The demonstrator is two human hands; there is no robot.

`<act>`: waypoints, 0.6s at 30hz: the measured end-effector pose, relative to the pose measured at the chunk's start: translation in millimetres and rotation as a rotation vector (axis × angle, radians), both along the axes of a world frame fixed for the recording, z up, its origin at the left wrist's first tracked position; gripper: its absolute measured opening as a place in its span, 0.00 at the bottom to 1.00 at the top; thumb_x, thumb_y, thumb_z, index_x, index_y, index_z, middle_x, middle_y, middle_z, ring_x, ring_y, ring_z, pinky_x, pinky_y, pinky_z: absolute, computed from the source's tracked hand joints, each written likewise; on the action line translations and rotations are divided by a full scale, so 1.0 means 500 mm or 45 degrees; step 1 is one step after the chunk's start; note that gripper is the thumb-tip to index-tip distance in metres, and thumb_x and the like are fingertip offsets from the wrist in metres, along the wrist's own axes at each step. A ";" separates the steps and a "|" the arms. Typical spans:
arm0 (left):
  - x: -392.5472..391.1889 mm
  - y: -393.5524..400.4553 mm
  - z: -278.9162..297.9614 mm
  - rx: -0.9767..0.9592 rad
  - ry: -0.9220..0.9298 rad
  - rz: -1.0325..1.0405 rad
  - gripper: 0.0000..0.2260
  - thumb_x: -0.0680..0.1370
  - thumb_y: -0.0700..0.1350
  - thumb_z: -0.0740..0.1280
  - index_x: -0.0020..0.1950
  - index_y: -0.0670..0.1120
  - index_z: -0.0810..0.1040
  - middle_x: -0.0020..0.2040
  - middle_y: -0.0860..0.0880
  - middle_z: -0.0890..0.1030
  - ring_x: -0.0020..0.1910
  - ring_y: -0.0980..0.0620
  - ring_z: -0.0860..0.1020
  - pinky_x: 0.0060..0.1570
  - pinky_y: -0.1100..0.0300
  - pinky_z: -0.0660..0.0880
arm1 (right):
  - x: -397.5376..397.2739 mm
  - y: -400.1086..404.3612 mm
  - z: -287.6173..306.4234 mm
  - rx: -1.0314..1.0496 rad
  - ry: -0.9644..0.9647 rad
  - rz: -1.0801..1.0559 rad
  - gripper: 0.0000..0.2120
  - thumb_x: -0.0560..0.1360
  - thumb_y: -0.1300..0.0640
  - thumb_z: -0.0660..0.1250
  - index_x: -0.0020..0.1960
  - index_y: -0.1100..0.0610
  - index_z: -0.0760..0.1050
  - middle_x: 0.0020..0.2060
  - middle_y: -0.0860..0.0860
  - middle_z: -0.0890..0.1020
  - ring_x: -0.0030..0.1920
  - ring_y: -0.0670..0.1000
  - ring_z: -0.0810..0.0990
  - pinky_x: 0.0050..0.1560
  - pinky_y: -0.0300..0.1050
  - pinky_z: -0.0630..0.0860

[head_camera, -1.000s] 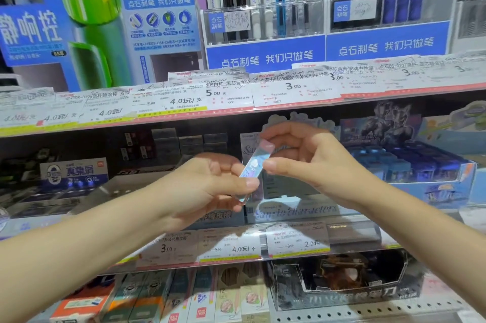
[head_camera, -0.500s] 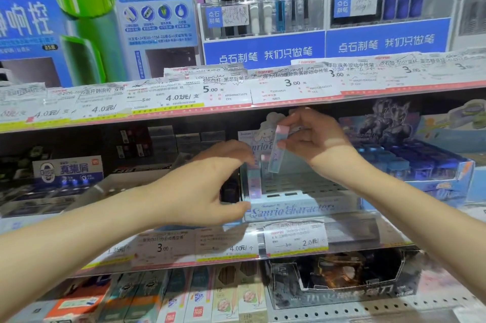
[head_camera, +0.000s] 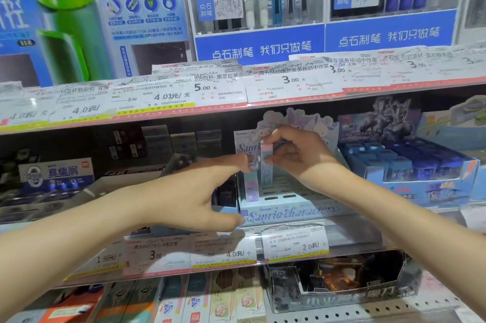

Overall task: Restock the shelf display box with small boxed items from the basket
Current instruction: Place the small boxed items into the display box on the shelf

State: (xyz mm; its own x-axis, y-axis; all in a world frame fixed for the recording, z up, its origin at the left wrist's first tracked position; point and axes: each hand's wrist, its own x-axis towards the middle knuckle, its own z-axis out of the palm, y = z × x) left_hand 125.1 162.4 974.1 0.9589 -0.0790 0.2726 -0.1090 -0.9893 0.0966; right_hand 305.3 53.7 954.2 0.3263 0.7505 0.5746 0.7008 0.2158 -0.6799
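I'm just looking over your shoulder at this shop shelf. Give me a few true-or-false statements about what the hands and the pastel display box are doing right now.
1. The right hand pinches a small pastel box upright over the display box. True.
2. The left hand hangs idle below the shelf. False: it reaches to the display box's left side, fingertips at another small box standing there.
3. The display box is packed full. False: many of its slots show empty.
4. A blue display box of small items stands to the right. True.
5. The price tag below the display box reads about 2.0. True.
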 end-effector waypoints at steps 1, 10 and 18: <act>0.000 -0.001 0.001 -0.013 0.014 0.003 0.25 0.70 0.55 0.67 0.64 0.48 0.67 0.62 0.52 0.74 0.60 0.58 0.71 0.60 0.59 0.67 | 0.001 0.001 -0.003 -0.020 -0.050 -0.016 0.16 0.70 0.68 0.69 0.40 0.46 0.73 0.39 0.48 0.78 0.39 0.50 0.77 0.46 0.39 0.76; -0.002 -0.002 0.003 -0.021 0.011 0.014 0.26 0.69 0.54 0.65 0.64 0.45 0.69 0.61 0.49 0.74 0.60 0.53 0.72 0.59 0.56 0.67 | 0.009 0.002 -0.019 0.092 -0.344 -0.105 0.16 0.65 0.66 0.56 0.45 0.62 0.81 0.45 0.54 0.78 0.41 0.49 0.75 0.40 0.34 0.71; 0.019 0.045 -0.019 -0.110 0.082 0.206 0.32 0.62 0.70 0.64 0.60 0.53 0.73 0.59 0.60 0.74 0.56 0.63 0.72 0.65 0.59 0.66 | 0.012 0.009 -0.021 0.043 -0.319 -0.107 0.20 0.63 0.67 0.52 0.43 0.62 0.82 0.45 0.50 0.76 0.52 0.54 0.76 0.52 0.30 0.68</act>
